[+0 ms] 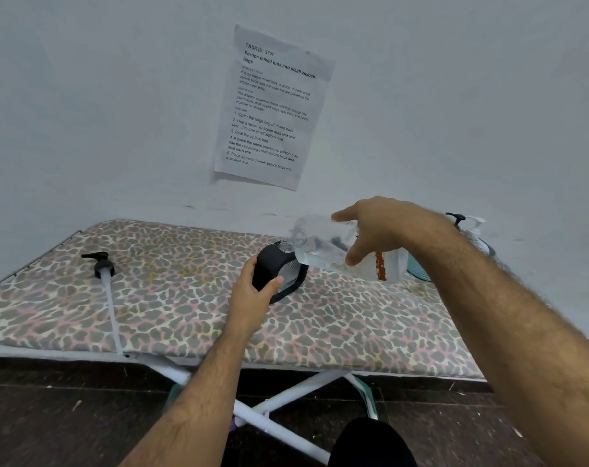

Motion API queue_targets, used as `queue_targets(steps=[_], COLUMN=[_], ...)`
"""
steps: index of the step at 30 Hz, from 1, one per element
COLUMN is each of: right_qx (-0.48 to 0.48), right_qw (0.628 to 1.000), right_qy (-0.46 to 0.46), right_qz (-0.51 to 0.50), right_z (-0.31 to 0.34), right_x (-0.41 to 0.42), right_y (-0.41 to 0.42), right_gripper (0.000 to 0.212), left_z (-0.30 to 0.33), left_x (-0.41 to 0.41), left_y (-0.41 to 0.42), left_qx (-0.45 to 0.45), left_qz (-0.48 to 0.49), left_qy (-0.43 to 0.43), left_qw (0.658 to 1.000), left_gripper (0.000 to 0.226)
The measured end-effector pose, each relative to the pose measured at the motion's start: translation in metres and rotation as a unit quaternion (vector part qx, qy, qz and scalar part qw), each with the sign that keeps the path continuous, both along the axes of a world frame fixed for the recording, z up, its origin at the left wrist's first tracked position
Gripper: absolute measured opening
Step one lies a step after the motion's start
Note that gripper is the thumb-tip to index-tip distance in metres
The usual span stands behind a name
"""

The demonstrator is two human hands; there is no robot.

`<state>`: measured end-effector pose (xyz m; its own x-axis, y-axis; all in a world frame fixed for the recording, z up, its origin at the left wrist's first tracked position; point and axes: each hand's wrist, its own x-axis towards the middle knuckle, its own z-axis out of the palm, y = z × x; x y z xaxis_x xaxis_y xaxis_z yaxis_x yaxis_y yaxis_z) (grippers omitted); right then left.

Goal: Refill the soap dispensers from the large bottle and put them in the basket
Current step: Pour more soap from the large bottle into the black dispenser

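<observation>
We record one ironing board serving as the desk (185, 318), covered in a leopard-print fabric of grey, pink and cream, standing on white crossed metal legs (273, 419) over a dark floor.

We count one black soap dispenser with a clear ribbed front panel (279, 274) standing near the middle of the desk, its neck uncapped. The left hand (252, 294) grips it from the near side, fingers and thumb curled round its body.

We count one large clear plastic bottle with a red-and-white label (370, 261), tipped over with its mouth down and left, directly above the dispenser's neck; clear liquid sits in its lower side. The right hand (380, 227) holds this bottle from above, thumb and fingers curled over its body, the forefinger extended toward the bottle's mouth.

We count one black pump head with a long white dip tube (104, 267) lying loose on the left part of the desk, well apart from the dispenser, the tube running toward the near edge.

At the far right, largely hidden behind the right forearm, we see part of one teal basket (419, 269), and above it two pump tops: one black (455, 218) and one white (475, 227). What they sit on we cannot tell.

One printed sheet of paper (273, 109) is stuck to the pale wall behind the desk.
</observation>
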<state>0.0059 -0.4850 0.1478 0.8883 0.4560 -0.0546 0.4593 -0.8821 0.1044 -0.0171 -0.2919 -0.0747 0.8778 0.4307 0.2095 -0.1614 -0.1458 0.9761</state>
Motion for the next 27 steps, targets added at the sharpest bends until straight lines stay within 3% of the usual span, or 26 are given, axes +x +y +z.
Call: queue_targets(steps=[27], right_qx=[-0.005], right_qw=[1.000], right_qy=[-0.003], right_qz=[-0.002], right_z=[0.0005], right_x=[0.0019], right_y=[0.0063], right_gripper=[0.091], left_z=[0.0012], left_x=[-0.0003], left_y=[-0.0002], left_qx=[-0.001], left_qz=[0.000], left_qy=[0.000], left_qw=[1.000], left_gripper=[0.061])
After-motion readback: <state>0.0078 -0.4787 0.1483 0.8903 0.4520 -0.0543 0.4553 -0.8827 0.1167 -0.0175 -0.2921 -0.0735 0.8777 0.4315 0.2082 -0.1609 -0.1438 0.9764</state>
